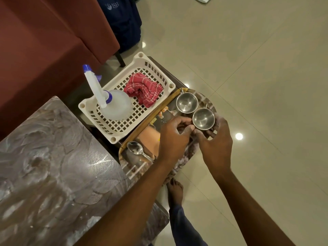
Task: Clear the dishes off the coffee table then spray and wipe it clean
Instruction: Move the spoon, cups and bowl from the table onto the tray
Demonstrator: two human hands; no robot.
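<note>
From the head camera we see two small steel cups, round, shiny and empty. The far cup and the near cup stand upright and touching on the right half of an oval printed tray. The tray sits just beside the marbled table. We count one spoon, lying bowl-up at the tray's near left end. We also count one white basket, which holds one spray bottle and one red cloth. The near cup sits between our two hands. Our right hand curls round its right and near sides, thumb below and fingers along the far wall. Our left hand has its fingers bent, their tips against the cup's left side; we cannot tell whether they pinch it. The far cup stands just beyond both hands, untouched.
</note>
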